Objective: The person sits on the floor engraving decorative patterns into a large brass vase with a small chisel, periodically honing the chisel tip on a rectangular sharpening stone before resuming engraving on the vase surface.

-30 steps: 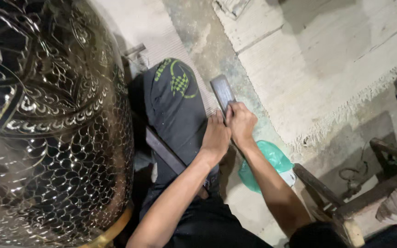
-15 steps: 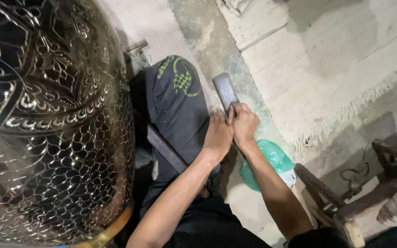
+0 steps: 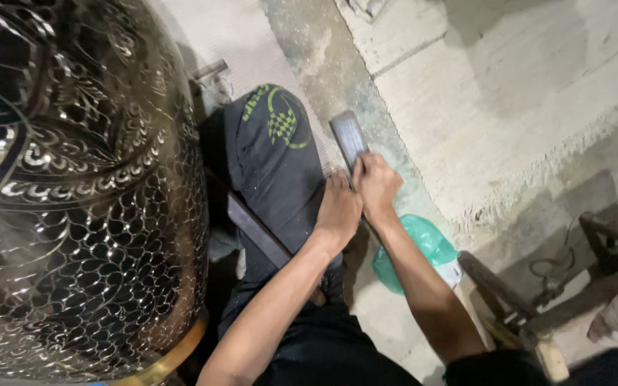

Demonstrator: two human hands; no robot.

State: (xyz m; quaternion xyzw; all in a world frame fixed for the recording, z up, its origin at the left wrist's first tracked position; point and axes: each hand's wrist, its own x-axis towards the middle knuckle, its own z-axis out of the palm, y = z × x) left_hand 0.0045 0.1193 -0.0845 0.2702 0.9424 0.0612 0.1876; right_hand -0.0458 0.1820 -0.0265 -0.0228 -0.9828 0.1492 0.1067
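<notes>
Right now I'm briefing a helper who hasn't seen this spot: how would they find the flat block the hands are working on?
Start at the huge engraved metal vessel, then look past the dark trouser knee. Just beyond it both hands meet, left hand and right hand, over a flat grey rectangular block on the floor, darker than the pale concrete around it.

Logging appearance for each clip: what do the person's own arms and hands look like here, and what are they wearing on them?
Both forearms are bare down to the hands; no gloves, watch, rings or bands show. The left hand and right hand are uncovered. A dark sleeve edge shows at the right upper arm near the picture's bottom edge. The left arm shows no sleeve within the picture.
</notes>
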